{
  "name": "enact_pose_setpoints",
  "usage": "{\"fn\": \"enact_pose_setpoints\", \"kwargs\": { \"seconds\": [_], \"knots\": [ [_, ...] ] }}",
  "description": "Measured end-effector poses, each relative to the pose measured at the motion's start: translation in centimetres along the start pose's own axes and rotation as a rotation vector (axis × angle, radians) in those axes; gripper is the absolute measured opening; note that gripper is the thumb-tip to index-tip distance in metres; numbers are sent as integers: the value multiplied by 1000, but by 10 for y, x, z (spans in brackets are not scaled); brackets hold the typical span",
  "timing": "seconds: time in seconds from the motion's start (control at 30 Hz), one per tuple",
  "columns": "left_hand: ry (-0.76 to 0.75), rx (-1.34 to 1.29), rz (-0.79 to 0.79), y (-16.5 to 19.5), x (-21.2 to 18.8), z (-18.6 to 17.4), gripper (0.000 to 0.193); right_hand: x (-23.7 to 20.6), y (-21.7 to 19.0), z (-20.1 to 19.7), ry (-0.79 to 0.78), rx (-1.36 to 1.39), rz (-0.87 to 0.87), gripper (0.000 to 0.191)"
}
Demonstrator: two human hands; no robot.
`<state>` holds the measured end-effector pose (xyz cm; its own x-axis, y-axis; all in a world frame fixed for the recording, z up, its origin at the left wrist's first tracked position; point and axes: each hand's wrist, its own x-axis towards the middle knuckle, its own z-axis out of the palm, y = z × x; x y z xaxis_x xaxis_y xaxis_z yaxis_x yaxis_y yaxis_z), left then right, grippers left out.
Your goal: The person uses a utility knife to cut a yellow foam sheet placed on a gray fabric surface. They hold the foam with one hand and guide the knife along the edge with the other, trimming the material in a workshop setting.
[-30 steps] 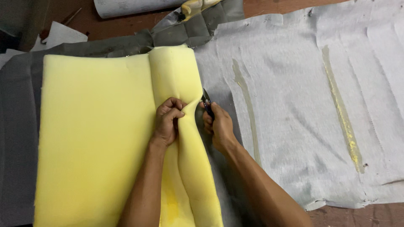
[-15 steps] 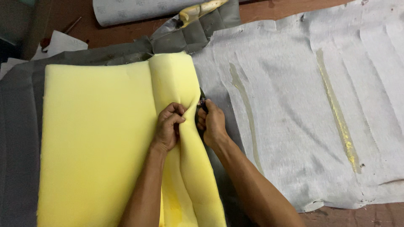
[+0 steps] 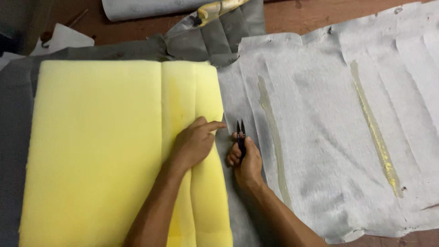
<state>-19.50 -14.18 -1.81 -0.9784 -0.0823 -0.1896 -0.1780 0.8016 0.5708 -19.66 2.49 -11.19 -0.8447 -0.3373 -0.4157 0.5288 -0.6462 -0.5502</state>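
A thick yellow foam pad [image 3: 96, 146] lies on grey fabric, with a narrower strip along its right side. My left hand [image 3: 194, 142] rests flat on that strip near the right edge, its forefinger pointing right. My right hand [image 3: 244, 160] sits just beside the foam on the grey cloth and grips small black snips [image 3: 240, 135], blades pointing away from me. The two hands are a short gap apart.
A wide sheet of light grey felt-like fabric [image 3: 329, 137] with yellowish glue streaks covers the right side. Crumpled grey material [image 3: 215, 36] and a rolled grey piece [image 3: 151, 8] lie at the back on a reddish-brown surface [image 3: 283, 13].
The folded-up right strip of foam has been laid flat. My left hand opened from a pinch to a flat press, and my right hand with the snips moved slightly away from the foam edge.
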Motion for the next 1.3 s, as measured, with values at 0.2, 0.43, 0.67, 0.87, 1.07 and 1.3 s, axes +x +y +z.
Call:
{"fn": "enact_pose_setpoints", "kwargs": {
  "seconds": [0.2, 0.43, 0.67, 0.87, 1.07, 1.3],
  "knots": [
    [123, 653, -87, 58, 41, 14, 37, -1, 6, 3, 49, 42, -71, 36],
    [253, 795, 122, 8, 77, 17, 20, 3, 3, 2, 8, -83, -117, 37],
    [452, 612, 281, -19, 70, 16, 10, 8, -7, 24, 59, -508, -51, 33],
    [520, 477, 312, -13, 65, 14, 13, 29, -32, 55, 97, -508, 177, 34],
    [523, 458, 309, -10, 65, 19, 13, 41, -29, 62, 166, -346, 179, 35],
    [554, 433, 310, -7, 61, 22, 12, 53, -23, 59, 138, -339, 108, 35]
  ]
}}
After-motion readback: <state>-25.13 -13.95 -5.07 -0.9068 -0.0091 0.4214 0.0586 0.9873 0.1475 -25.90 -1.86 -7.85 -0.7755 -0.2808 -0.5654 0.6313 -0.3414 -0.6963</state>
